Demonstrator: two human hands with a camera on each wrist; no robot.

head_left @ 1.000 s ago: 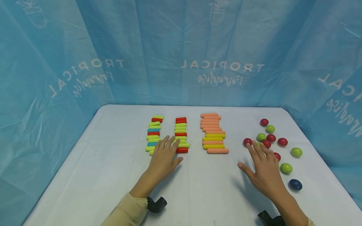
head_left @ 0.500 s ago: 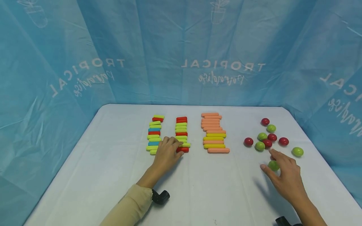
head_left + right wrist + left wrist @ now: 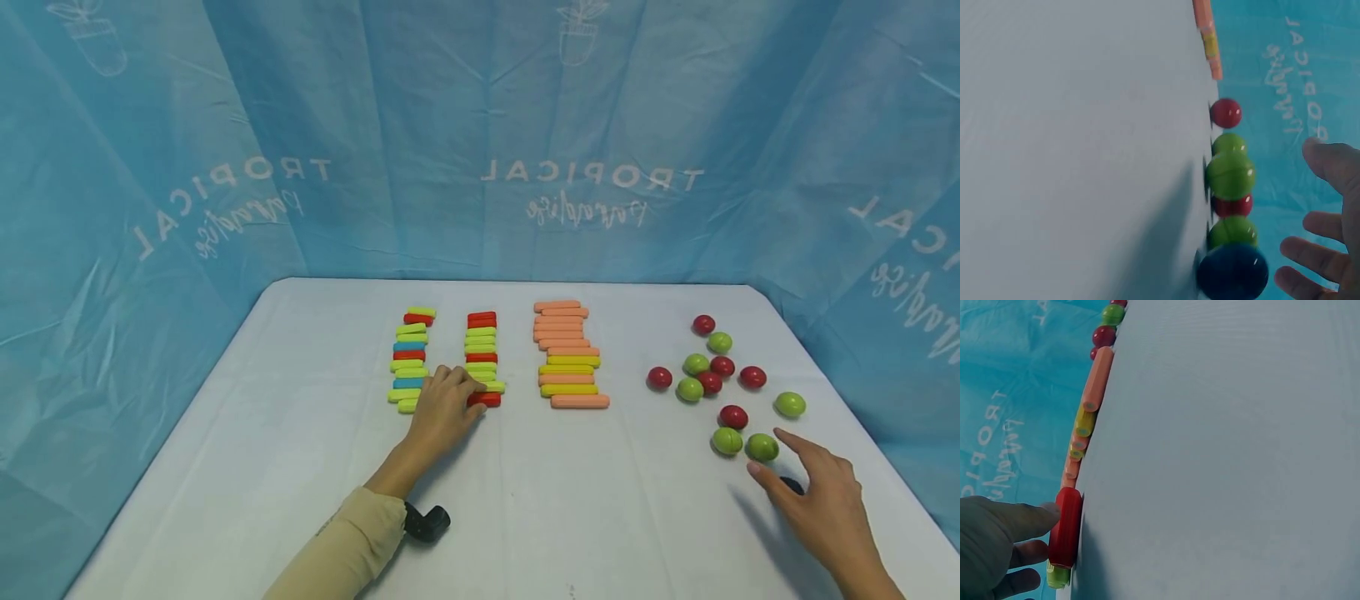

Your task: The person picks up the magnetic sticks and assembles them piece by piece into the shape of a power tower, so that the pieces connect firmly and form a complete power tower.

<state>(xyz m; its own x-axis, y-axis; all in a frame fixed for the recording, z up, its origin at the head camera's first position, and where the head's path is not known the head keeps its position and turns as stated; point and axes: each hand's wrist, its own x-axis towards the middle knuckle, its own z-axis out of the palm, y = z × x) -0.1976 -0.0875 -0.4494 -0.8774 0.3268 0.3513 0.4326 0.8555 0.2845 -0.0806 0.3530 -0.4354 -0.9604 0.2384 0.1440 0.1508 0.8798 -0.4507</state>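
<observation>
My left hand is down at the near end of the middle column of short sticks. Its thumb is right at the left end of a red stick, with the index fingertip over the light green stick just beyond. I cannot tell whether they pinch the red stick. In the left wrist view the thumb overlaps the red stick; the index finger is hidden. My right hand hovers with fingers spread at the dark blue ball, partly hiding it. A green ball sits just left of its fingertips.
A left column of light green, red and blue sticks lies beside the middle one. Right of them runs a column of orange and yellow sticks. Several red and green balls are scattered over the white table, backed by a blue curtain.
My left hand has come down to the red stick, its fingers bending, then stayed there. My right hand has moved right and nearer, from the red balls to the dark blue ball.
</observation>
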